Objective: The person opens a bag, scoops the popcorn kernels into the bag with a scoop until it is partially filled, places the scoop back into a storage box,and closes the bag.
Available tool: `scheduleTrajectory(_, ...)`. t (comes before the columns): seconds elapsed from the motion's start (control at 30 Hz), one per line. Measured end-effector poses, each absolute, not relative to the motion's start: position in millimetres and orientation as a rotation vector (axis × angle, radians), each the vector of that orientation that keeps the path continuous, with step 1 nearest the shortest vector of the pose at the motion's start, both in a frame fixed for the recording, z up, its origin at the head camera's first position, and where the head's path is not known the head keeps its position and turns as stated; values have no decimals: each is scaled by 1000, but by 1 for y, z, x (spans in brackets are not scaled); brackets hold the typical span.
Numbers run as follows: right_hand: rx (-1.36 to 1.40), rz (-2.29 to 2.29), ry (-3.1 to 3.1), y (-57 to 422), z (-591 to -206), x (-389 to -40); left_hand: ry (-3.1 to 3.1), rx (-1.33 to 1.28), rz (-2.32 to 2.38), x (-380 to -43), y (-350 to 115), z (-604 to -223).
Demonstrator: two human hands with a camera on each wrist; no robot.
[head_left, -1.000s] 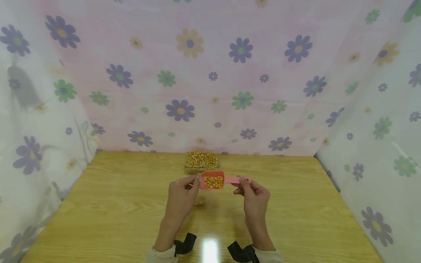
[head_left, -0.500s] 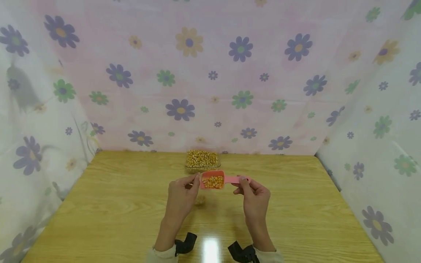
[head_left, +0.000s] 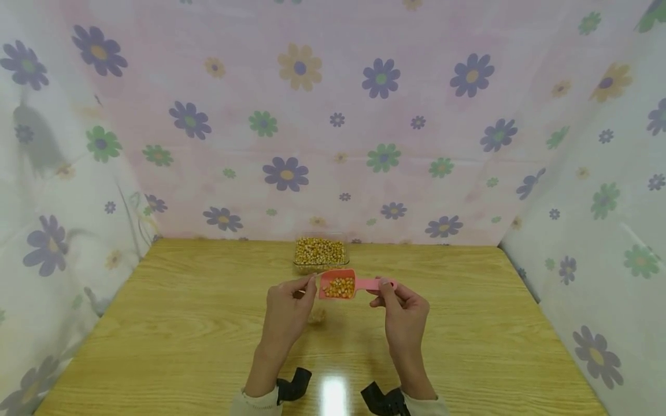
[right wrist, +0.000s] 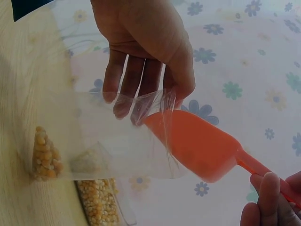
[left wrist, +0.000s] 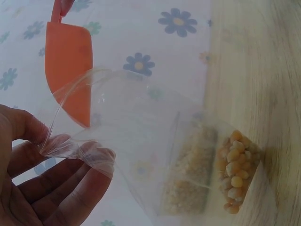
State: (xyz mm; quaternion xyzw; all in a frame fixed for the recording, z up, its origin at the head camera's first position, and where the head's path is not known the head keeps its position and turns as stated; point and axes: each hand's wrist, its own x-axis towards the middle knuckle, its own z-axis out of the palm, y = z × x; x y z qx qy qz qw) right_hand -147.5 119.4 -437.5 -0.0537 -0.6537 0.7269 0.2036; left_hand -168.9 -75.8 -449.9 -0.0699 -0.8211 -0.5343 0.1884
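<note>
Back and sides are covered by flower-printed cloth (head_left: 333,138), pale pink at the back, whiter at both sides. Below it, a wood-grain table (head_left: 171,323) is seen, with a bright light reflection at the near edge. At the table's far edge, near the back cloth, a clear rectangular container (head_left: 321,268) is placed, well filled with yellow corn kernels (head_left: 318,250).

Nearer the person, a clear plastic bag (right wrist: 113,146) is held up by its mouth; whether its bottom touches the table can't be told. The bag's rim is pinched by the left hand (head_left: 285,312) between thumb and fingers, other fingers laid against the film. By the right hand (head_left: 404,315), the handle end of a pink-orange scoop (right wrist: 202,150) is gripped between thumb and fingers. The scoop is held roughly level, in front of the container, between both hands; its front end is set in the bag's mouth, seen through film in both wrist views.

Cream sleeves (head_left: 256,403) and black wrist mounts (head_left: 293,386) are worn at both wrists. Smallest: a layer of scooped kernels (head_left: 340,287) is carried in the scoop; a small heap of bagged kernels (left wrist: 236,172) is gathered in a bottom corner.
</note>
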Motion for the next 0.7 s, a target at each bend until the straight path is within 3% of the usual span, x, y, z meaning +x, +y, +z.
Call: scheduleTrajectory(0.7, -130, 1971, -1865, 118, -438, -148, -2340, -185, -1507, -170, -76, -451)
